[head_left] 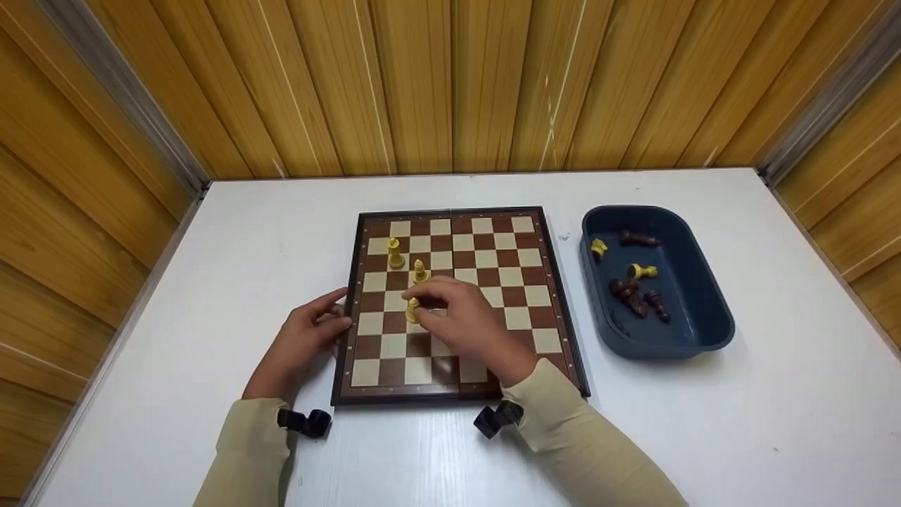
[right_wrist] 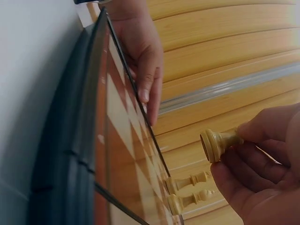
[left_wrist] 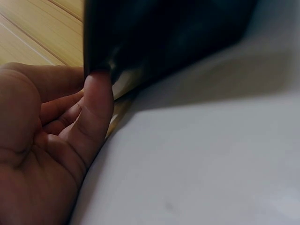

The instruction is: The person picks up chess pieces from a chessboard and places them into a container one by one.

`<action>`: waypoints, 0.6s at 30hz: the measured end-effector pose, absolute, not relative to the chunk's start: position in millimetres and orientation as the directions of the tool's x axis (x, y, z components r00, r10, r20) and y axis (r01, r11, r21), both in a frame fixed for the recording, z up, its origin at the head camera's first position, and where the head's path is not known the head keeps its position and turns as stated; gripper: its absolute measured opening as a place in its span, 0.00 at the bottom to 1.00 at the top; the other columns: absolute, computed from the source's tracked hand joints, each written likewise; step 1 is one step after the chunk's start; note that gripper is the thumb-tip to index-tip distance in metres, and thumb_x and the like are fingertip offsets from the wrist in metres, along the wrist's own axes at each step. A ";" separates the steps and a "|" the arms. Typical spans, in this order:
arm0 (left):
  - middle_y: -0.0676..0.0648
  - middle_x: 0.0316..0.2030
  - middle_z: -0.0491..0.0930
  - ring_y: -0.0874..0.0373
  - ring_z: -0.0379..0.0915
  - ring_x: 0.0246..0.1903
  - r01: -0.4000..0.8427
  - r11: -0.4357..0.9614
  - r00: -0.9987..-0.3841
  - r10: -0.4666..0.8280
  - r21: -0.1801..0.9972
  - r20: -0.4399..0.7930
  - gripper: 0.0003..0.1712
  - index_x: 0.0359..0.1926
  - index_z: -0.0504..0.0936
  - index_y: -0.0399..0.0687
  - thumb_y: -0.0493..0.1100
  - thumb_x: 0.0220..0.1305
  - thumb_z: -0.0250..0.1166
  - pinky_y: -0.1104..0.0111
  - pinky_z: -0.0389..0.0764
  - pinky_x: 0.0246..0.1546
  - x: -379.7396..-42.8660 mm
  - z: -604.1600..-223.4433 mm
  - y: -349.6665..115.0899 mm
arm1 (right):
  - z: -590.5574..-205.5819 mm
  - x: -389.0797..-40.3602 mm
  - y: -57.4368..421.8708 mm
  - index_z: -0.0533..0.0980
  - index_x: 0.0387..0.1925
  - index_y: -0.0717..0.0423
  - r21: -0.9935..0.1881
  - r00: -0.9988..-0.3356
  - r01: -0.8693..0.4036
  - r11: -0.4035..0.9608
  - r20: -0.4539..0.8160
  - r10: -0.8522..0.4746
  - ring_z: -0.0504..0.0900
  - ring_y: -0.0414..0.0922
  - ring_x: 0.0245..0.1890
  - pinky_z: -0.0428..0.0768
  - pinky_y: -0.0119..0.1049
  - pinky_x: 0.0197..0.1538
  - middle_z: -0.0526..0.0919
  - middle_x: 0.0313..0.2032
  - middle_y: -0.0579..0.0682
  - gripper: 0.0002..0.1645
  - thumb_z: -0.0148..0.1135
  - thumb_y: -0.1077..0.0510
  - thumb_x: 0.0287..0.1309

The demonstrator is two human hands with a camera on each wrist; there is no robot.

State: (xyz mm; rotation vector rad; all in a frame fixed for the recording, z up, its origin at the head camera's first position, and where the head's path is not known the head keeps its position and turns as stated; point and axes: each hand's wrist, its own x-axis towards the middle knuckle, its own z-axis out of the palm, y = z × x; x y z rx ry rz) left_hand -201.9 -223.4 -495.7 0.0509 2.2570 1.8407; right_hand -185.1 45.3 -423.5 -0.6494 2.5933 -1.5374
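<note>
Between thumb and fingers, my right hand (head_left: 461, 317) pinches a yellow chess piece (right_wrist: 218, 143) over the left half of the chessboard (head_left: 521, 317). In the right wrist view its round base shows, tilted and apart from the board; the hand hides its top. Two more yellow chess pieces, one taller (head_left: 395, 255) and one shorter (head_left: 420, 273), stand upright on the board beyond that hand. At the board's left side, my left hand (head_left: 303, 338) touches the dark edge with its thumb and fingertips, fingers fairly straight.
Right of the board stands a dark blue bin (head_left: 711, 331). Dark red chess pieces (head_left: 639, 239) and a yellow piece (head_left: 642, 271) lie in it, with another yellow piece (head_left: 598, 248) near its left wall. Wood-look panels (head_left: 422, 84) close off the white table's (head_left: 281, 232) back and sides.
</note>
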 end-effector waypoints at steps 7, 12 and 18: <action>0.39 0.48 0.71 0.62 0.74 0.29 -0.113 0.212 -0.973 0.173 0.971 -0.151 0.33 0.70 0.66 0.49 0.35 0.65 0.62 0.72 0.78 0.29 -202.8 -497.7 -224.0 | -418.8 -188.7 54.4 0.83 0.45 0.49 -0.836 -0.901 -0.371 0.406 0.217 -0.375 0.81 0.39 0.44 0.82 0.36 0.49 0.83 0.45 0.45 0.13 0.61 0.62 0.59; 0.39 0.48 0.71 0.62 0.74 0.30 -0.116 0.202 -0.974 0.168 0.972 -0.151 0.33 0.70 0.67 0.48 0.35 0.65 0.62 0.72 0.78 0.30 -202.7 -497.6 -223.6 | -414.4 -191.1 60.4 0.83 0.45 0.48 -0.848 -0.909 -0.357 0.392 0.218 -0.356 0.81 0.39 0.43 0.82 0.32 0.48 0.83 0.46 0.47 0.13 0.63 0.62 0.59; 0.40 0.47 0.71 0.62 0.73 0.28 -0.111 0.203 -0.974 0.172 0.973 -0.147 0.32 0.69 0.67 0.49 0.35 0.65 0.62 0.72 0.78 0.28 -202.5 -497.5 -224.2 | -408.3 -194.7 69.4 0.83 0.44 0.47 -0.867 -0.926 -0.323 0.380 0.207 -0.315 0.82 0.39 0.42 0.82 0.31 0.47 0.83 0.45 0.47 0.12 0.63 0.62 0.59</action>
